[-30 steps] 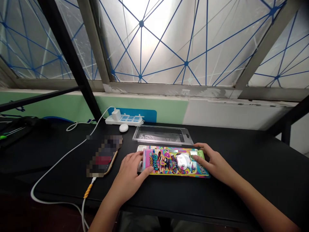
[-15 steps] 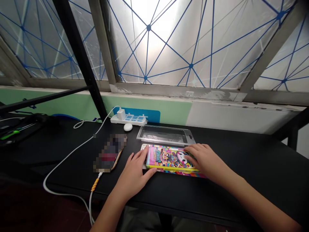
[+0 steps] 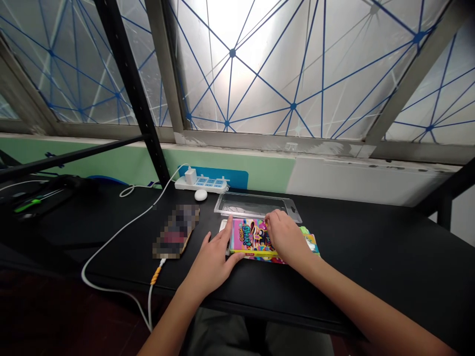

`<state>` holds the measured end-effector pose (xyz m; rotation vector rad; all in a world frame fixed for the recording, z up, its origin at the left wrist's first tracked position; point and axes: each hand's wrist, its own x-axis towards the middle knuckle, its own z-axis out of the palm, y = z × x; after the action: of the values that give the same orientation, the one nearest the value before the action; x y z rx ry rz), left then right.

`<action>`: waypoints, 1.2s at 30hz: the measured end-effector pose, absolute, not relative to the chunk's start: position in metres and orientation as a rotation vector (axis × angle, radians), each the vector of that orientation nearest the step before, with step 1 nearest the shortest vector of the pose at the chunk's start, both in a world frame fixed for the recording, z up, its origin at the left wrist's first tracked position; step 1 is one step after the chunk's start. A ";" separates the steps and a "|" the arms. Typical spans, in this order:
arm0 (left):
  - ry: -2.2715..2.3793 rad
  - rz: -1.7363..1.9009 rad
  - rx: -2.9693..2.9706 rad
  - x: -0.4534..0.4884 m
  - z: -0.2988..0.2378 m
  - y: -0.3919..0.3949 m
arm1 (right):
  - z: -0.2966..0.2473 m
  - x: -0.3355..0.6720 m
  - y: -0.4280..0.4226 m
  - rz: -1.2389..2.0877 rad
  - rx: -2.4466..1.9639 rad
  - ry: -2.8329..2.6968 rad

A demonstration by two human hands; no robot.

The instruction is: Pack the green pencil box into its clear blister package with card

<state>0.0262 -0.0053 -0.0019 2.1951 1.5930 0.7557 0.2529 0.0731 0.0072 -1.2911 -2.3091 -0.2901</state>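
Observation:
A flat, brightly printed box in pink and yellow with cartoon art lies on the black desk, on top of a multicoloured card. My left hand holds the box's left end, index finger along that end and thumb at the near edge. Bent over the middle of the box is my right hand, its fingers drawn together at the far edge; the fingertips are partly hidden. Behind the box lies a clear plastic tray-like package, touched by neither hand.
A phone charges at the left, its white cable looping over the desk edge. Farther back sit a white round case and a power strip. A black metal post rises at the left before the window.
My right hand has slid left from the box's right end to its middle, and its fingers have closed together. My left hand keeps its place at the left end. The view has shifted slightly.

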 end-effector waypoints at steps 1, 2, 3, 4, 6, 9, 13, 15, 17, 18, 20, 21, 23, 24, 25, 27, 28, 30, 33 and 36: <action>1.585 0.766 2.179 0.026 -0.001 -0.005 | 0.007 0.253 0.073 -0.319 -1.265 -2.289; 1.578 0.775 2.157 0.026 -0.001 -0.005 | 0.008 0.254 0.073 -0.348 -1.230 -2.269; 1.569 0.780 2.131 0.025 0.000 -0.005 | 0.009 0.255 0.073 -0.377 -1.186 -2.248; 1.562 0.785 2.102 0.025 0.001 -0.004 | 0.011 0.256 0.071 -0.414 -1.134 -2.223; 1.552 0.801 2.041 0.022 0.002 -0.003 | 0.016 0.262 0.063 -0.505 -1.007 -2.179; 1.554 0.852 1.945 0.020 0.004 -0.001 | 0.028 0.271 0.036 -0.581 -0.813 -2.197; 1.570 0.849 1.889 0.019 0.004 0.000 | 0.037 0.289 -0.008 -0.398 -0.732 -2.304; 1.569 0.827 1.915 0.019 0.003 0.000 | 0.034 0.305 -0.018 -0.288 -0.764 -2.372; 1.572 0.820 1.940 0.018 0.002 -0.001 | 0.025 0.329 -0.015 -0.203 -0.857 -2.414; 1.580 0.819 1.950 0.017 0.002 -0.001 | 0.019 0.343 -0.010 -0.129 -0.943 -2.413; 1.600 0.818 1.970 0.017 0.002 -0.003 | 0.005 0.370 0.002 0.082 -1.162 -2.374; 1.607 0.820 1.980 0.017 0.002 -0.003 | -0.002 0.383 0.008 0.189 -1.238 -2.369; 1.605 0.823 1.996 0.017 0.001 -0.003 | -0.014 0.399 0.015 0.341 -1.344 -2.385; 1.599 0.822 2.000 0.017 0.001 -0.003 | -0.017 0.403 0.017 0.376 -1.372 -2.389; 1.591 0.822 2.002 0.018 0.001 -0.002 | -0.020 0.404 0.017 0.387 -1.390 -2.383; 1.570 0.820 1.998 0.018 0.001 -0.002 | -0.021 0.399 0.015 0.373 -1.410 -2.328; 1.561 0.829 1.992 0.018 0.001 -0.002 | -0.020 0.396 0.014 0.375 -1.415 -2.291; 1.545 0.877 1.954 0.018 0.002 -0.002 | -0.017 0.388 0.013 0.402 -1.429 -2.213; 1.529 0.964 1.856 0.018 0.004 -0.005 | -0.012 0.383 0.013 0.430 -1.450 -2.095; 1.515 0.999 1.821 0.017 0.005 -0.007 | -0.010 0.383 0.013 0.413 -1.455 -1.996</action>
<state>0.0172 -0.0066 0.0046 1.8210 1.5153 0.9986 0.3831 0.0135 -0.0099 -1.4549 -1.9958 0.4133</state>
